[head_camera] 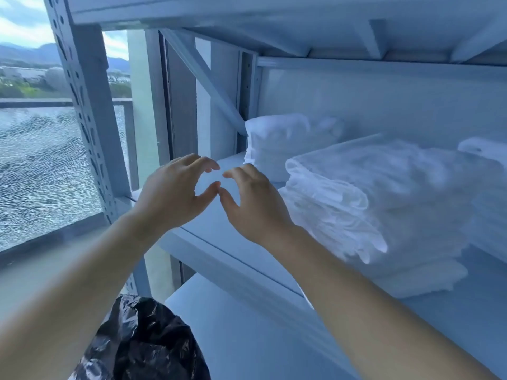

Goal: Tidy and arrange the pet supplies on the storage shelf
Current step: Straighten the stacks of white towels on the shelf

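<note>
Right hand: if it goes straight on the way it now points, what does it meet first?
Probably the left hand: the right hand nearly touches it, thumb to thumb. Depth is unclear; past it lies bare shelf.

White stack [370, 204]: right of the fingers [204, 161], blurred; contents unclear.
Black bag [142, 344]: below the fingers, cut by bottom edge.
White item [485, 149]: far right, cut off.

View: single, head-worn, wide-angle.
Position: in front of the storage shelf [208, 234], towards its left end, at a height between its middle board and the board above.
Facing: forward and slightly down, angled rightward along the shelf.
Nearness: arm's reach; left hand [175, 193] and right hand [255, 207] hover over the shelf's middle board at frame centre.
Left margin: window [33, 165] beside the shelf's left post.
</note>
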Demonstrator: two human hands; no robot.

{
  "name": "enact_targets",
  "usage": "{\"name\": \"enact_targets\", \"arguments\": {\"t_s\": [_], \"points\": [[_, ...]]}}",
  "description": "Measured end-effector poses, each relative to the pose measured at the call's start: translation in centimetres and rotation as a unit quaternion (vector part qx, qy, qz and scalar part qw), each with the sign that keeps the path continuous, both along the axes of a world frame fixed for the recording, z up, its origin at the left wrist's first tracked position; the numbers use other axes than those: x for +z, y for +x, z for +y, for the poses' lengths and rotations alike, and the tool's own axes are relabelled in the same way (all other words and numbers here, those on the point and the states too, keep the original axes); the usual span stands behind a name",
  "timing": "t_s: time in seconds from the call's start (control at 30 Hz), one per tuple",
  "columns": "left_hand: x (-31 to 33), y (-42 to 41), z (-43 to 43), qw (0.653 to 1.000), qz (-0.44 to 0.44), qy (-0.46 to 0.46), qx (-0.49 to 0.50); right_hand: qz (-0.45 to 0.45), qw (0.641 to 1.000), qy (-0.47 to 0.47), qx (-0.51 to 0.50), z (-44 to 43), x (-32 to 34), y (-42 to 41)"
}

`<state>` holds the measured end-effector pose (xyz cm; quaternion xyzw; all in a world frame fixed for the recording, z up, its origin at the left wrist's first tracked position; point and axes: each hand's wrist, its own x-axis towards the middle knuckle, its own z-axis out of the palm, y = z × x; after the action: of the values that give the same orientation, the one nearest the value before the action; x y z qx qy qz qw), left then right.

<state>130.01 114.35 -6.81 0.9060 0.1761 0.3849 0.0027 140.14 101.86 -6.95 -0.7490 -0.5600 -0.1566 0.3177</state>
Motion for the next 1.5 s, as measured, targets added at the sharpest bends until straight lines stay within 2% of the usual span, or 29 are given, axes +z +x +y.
{"name": "enact_targets", "arguments": {"t_s": [0.23, 0.53, 0.67, 1.0, 1.3, 1.5], "points": [[0.6, 2.1, 3.0, 1.0, -0.012, 0.013, -0.013, -0.018, 0.998, -0.01, -0.055, 3.4, 1.7, 1.6], [4.5, 3.8, 5.8, 0.998, -0.057, 0.023, 0.0, -0.092, 0.989, -0.013, -0.111, 6.4, 11.0, 3.6], [6.5, 5.7, 5.5, 0.997, -0.071, 0.02, -0.021, -0.056, 0.989, -0.026, -0.135, 4.8, 13.4, 6.0], [7.4, 11.5, 1.0, 0.996, -0.06, 0.006, -0.063, -0.077, 0.984, -0.112, -0.116, -1.0, 11.8, 12.3], [6.4, 13.5, 0.3, 0.998, -0.046, 0.013, -0.045, -0.062, 0.99, -0.103, -0.073, -1.8, 11.2, 15.5], [5.5, 14.2, 2.8, 0.998, -0.027, 0.017, -0.047, -0.099, 0.985, -0.12, -0.078, -1.4, 11.6, 16.3]]}}
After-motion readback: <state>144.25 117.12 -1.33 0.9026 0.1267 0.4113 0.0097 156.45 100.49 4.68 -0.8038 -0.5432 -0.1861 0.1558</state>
